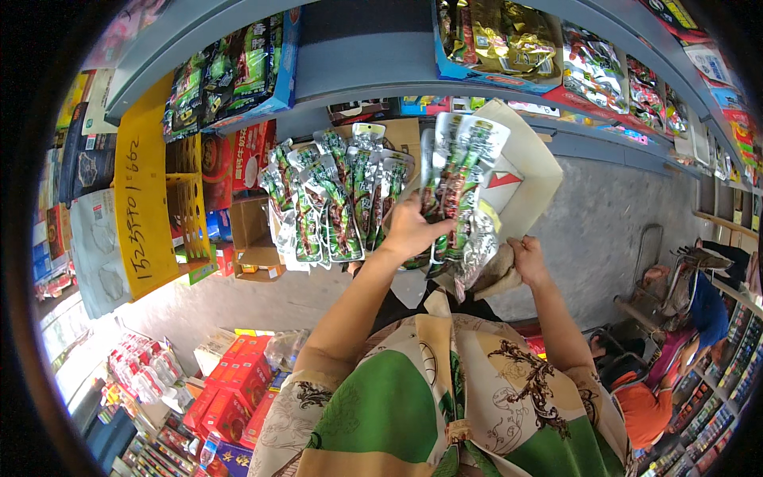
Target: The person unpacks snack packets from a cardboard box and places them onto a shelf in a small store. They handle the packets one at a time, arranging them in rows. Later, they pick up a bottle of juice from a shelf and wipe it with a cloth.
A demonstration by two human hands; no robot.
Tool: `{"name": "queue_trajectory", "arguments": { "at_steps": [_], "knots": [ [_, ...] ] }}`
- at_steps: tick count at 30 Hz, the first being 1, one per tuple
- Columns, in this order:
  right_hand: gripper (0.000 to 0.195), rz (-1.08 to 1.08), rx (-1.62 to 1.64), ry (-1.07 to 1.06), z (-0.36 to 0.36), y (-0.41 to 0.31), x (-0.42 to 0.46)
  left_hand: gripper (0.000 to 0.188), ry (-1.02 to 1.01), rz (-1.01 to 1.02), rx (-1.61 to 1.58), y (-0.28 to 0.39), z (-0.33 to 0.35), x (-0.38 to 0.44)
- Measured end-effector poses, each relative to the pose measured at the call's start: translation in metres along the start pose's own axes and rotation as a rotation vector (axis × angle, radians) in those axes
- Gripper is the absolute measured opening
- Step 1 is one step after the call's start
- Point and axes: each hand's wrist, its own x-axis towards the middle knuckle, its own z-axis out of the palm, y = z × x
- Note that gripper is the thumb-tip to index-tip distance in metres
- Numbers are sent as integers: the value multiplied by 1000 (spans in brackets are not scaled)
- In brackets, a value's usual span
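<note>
My left hand (412,231) grips a bunch of long green-and-silver snack packets (460,170) by their middles, printed with a reddish-brown food stick. Beside it to the left lies a spread of similar packets (334,206); what supports them is mostly hidden. Behind the held bunch opens a carton (533,185) with a pale inside and raised flaps. A crumpled silver and clear packet (478,245) hangs just below the bunch. My right hand (529,261) pinches the edge of a brownish, rough piece (499,271), which may be a carton flap or cloth.
Ahead runs a grey metal shelf (363,50) with blue cartons of snack packets (241,65) and gold packets (506,39). A yellow plastic crate (140,208) bearing handwriting stands left. Red boxes (238,375) are stacked lower left. Other people (647,405) are at the right, beyond concrete floor (602,220).
</note>
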Motion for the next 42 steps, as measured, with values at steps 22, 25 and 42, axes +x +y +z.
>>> {"name": "queue_trajectory", "arguments": {
  "at_steps": [22,25,42],
  "knots": [
    [20,-28,38,-38,-10,33,4,23,414,-383,-552,-13,-108,-20],
    [19,-60,90,24,-29,45,1,22,332,-384,-520,-11,-113,-15],
    [22,-192,-184,3,-14,16,16,28,113,-575,351,-90,-65,30]
  ]
}}
